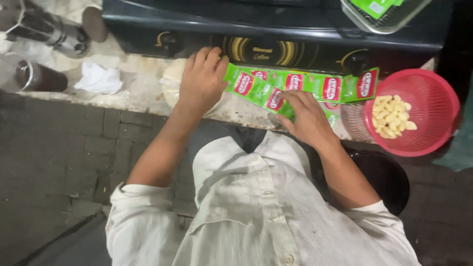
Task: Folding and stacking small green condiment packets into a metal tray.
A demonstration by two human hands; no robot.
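A strip of joined green sachets with red labels [300, 84] lies across the stone counter [138, 93] in front of a black gas stove [276, 34]. My left hand [203, 79] grips the strip's left end, fingers curled over it. My right hand [305, 116] pinches a sachet near the middle of the strip, at the counter's front edge. A pale round lump [170, 86] sits partly hidden under my left hand.
A red plastic basket [433, 106] holding several peeled garlic cloves [391, 117] stands at the right. A crumpled white cloth [101, 79], a dark cup [37, 76] and a metal vessel [54, 32] sit at the left. A clear container [382, 15] rests on the stove.
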